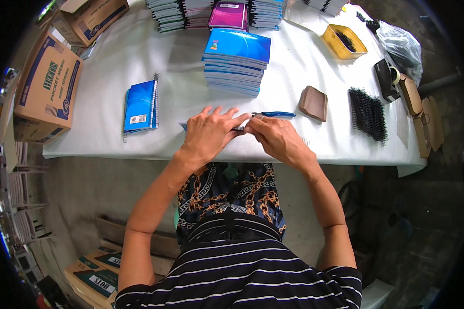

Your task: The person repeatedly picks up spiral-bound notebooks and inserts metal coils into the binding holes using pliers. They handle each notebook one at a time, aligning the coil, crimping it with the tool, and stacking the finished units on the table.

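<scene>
Near the front edge of the table, my left hand (209, 133) lies over a small notebook, its fingers and thumb closed on it. Most of that notebook is covered; only a bluish corner (183, 125) shows beside the hand. My right hand (281, 139) meets my left at the notebook's right end, its thumb and fingertips pinched together. What sits in that pinch is hidden. Pliers with blue handles (277, 114) lie just beyond my right fingers. A tall stack of blue notebooks (237, 62) stands past my hands.
Left are a few blue spiral notebooks (140, 109) and a cardboard box (49, 85). To the right are a brown tray (313, 103), black spiral coils (367, 116), a tape dispenser (386, 80) and a yellow bin (344, 42). More notebook stacks (229, 15) line the far side.
</scene>
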Tool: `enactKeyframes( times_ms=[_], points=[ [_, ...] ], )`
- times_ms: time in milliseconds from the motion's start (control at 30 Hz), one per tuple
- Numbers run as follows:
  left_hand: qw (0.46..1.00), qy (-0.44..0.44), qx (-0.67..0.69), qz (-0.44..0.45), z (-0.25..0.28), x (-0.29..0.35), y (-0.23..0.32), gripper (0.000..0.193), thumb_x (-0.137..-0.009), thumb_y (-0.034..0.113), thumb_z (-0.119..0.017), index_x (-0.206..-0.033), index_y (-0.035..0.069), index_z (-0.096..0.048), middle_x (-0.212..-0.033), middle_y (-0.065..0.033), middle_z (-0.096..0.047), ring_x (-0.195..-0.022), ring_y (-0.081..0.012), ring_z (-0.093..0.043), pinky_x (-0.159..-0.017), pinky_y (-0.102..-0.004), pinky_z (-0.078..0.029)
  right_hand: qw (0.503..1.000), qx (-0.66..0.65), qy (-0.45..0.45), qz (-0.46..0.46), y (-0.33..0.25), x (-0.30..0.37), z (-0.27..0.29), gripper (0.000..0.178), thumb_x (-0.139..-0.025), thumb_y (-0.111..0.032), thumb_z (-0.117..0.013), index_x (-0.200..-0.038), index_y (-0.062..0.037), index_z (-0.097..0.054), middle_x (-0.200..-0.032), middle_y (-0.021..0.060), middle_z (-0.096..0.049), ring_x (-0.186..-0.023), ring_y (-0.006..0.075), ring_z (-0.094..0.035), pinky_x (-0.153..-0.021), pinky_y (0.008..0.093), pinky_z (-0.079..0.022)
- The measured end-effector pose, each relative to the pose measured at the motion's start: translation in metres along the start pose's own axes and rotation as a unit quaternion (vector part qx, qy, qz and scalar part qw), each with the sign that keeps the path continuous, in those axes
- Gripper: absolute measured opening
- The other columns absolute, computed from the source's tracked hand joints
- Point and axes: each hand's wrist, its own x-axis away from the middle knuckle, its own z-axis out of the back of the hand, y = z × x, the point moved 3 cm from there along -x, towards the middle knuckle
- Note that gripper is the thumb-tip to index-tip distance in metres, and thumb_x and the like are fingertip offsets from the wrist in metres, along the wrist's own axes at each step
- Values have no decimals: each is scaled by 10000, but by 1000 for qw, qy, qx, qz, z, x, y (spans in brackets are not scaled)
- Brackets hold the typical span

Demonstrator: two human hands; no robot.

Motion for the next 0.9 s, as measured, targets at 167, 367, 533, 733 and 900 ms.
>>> enactKeyframes(
  times_ms=[167, 367, 533, 733, 900],
  points=[
    [995, -62, 19, -79, 3, 14, -10, 438, -872, 464, -586, -1295, 353, -586, -1242, 65, -645, -1036, -233, -659, -802, -383, -563, 991, 105, 55, -54, 93, 24, 62, 509, -642, -92, -846, -1107, -141, -645, -1361, 112, -517, -1288, 323, -458, -1078, 489, -349],
    [993, 19, 39, -108, 8, 17, -9, 608, -811, 433, -661, -1385, 309, -506, -1264, 2, -640, -1119, -291, -630, -963, -436, -493, 974, 13, -53, -218, 160, 33, 88, 650, -667, -314, -839, -1264, -179, -618, -1360, 157, -534, -1275, 337, -472, -1088, 510, -365],
    [995, 74, -2, -63, 2, 22, -28, 748, -764, 448, -702, -1441, 263, -443, -1228, -70, -656, -1118, -319, -629, -1020, -471, -448, 947, -250, -174, 99, 59, -11, 44, 569, -834, -559, -671, -1209, -132, -690, -1170, 185, -662, -1032, 295, -645, -885, 430, -514],
    [997, 65, 32, -32, 3, 16, -30, 774, -751, 476, -712, -1443, 261, -442, -1174, -126, -671, -1102, -323, -633, -1008, -463, -464, 898, -405, -149, 84, 51, -19, 31, 500, -815, -475, -707, -1164, -117, -717, -1137, 186, -665, -1052, 312, -623, -930, 412, -470],
    [997, 71, 36, -23, 6, 15, -34, 770, -753, 474, -717, -1441, 262, -444, -1162, -145, -672, -1095, -325, -636, -1017, -465, -458, 949, -258, -178, -23, 50, -35, 20, 588, -784, -475, -691, -1170, -32, -697, -1203, 225, -621, -1103, 355, -591, -1011, 457, -410]
  ],
)
